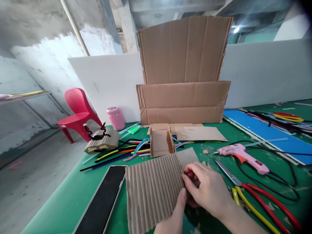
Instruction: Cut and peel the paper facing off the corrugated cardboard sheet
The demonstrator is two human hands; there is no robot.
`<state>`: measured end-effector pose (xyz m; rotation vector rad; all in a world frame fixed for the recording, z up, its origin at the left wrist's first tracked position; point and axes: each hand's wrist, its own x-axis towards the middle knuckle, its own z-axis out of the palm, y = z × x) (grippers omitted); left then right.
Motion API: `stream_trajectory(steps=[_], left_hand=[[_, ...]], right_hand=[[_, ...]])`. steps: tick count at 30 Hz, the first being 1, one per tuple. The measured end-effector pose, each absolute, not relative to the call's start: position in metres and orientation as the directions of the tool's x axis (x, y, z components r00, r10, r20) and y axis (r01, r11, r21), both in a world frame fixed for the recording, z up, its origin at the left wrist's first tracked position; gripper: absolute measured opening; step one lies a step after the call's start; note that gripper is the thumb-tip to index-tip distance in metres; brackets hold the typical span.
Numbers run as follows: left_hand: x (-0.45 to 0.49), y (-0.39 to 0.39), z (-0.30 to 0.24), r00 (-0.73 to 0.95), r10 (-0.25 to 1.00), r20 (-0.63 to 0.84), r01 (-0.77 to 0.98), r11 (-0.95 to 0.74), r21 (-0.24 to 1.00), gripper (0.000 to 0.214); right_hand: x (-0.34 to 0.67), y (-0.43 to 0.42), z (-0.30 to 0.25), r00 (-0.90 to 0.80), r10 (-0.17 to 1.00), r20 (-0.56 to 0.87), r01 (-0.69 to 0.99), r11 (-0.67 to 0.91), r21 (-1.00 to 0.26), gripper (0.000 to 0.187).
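A square piece of corrugated cardboard (153,191) with its ridges facing up is in front of me. My left hand (172,219) grips its lower right part, the thumb on top and the other fingers hidden. At the right edge, my right hand (207,188) pinches the same piece between thumb and curled fingers. A flat grey-brown card (190,156) pokes out beyond the piece's far right corner. A dark-screened phone (102,201) lies just left of the cardboard. Scissors (246,187) with red and yellow handles rest right of my right hand.
A pink glue gun (243,156) with its cord lies to the right. Pipe cleaners (126,151) surround a small open cardboard box (162,143). A cardboard figure (103,141) with black feelers stands left, near a pink canister (116,118). Large cardboard panels (182,97) stand behind.
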<state>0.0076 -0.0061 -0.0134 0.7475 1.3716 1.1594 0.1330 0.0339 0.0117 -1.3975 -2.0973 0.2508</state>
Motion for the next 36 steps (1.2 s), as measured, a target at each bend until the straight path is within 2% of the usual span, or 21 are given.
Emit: stream_trajectory(steps=[3, 8, 12, 15, 18, 21, 23, 28, 31, 33, 36], left_hand=[[0.012, -0.01, -0.012, -0.296, 0.921, -0.256, -0.025, 0.26, 0.965, 0.028], [0.025, -0.015, -0.017, -0.49, 0.868, -0.077, 0.086, 0.135, 0.987, 0.028], [0.025, -0.017, -0.015, -0.557, 0.829, -0.054, 0.222, 0.212, 0.952, 0.041], [0.018, -0.015, -0.01, -0.443, 0.886, -0.137, 0.124, 0.212, 0.969, 0.035], [0.011, -0.009, -0.006, -0.178, 0.944, -0.276, -0.128, 0.256, 0.958, 0.022], [0.012, -0.003, -0.005, 0.1, 0.935, -0.339, -0.365, 0.351, 0.862, 0.029], [0.014, -0.001, -0.005, 0.212, 0.918, -0.335, -0.475, 0.396, 0.786, 0.031], [0.013, 0.003, -0.007, 0.231, 0.912, -0.339, -0.605, 0.407, 0.684, 0.027], [0.011, 0.005, -0.008, 0.201, 0.911, -0.36, -0.639, 0.401, 0.657, 0.026], [0.011, 0.006, -0.009, 0.195, 0.911, -0.363, -0.639, 0.399, 0.658, 0.023], [0.012, 0.006, -0.01, 0.184, 0.921, -0.344, -0.62, 0.38, 0.686, 0.023]], right_hand=[[0.135, 0.035, 0.02, -0.325, 0.868, 0.376, 0.814, 0.459, -0.356, 0.007], [0.134, 0.036, 0.036, -0.48, 0.835, 0.269, 0.834, 0.529, -0.155, 0.011], [0.135, 0.04, 0.036, -0.533, 0.802, 0.27, 0.805, 0.579, -0.128, 0.012], [0.139, 0.043, 0.03, -0.519, 0.788, 0.332, 0.771, 0.599, -0.216, 0.013], [0.144, 0.045, 0.025, -0.437, 0.829, 0.35, 0.73, 0.554, -0.401, 0.016], [0.148, 0.044, 0.023, -0.359, 0.886, 0.295, 0.656, 0.464, -0.596, 0.017], [0.149, 0.043, 0.023, -0.324, 0.908, 0.266, 0.607, 0.416, -0.678, 0.018], [0.158, 0.049, 0.016, -0.207, 0.936, 0.283, 0.493, 0.35, -0.796, 0.022], [0.168, 0.057, 0.008, -0.012, 0.944, 0.329, 0.425, 0.303, -0.853, 0.026], [0.171, 0.059, 0.006, 0.078, 0.939, 0.335, 0.459, 0.264, -0.848, 0.028], [0.165, 0.052, 0.009, -0.022, 0.95, 0.31, 0.511, 0.277, -0.814, 0.022]])
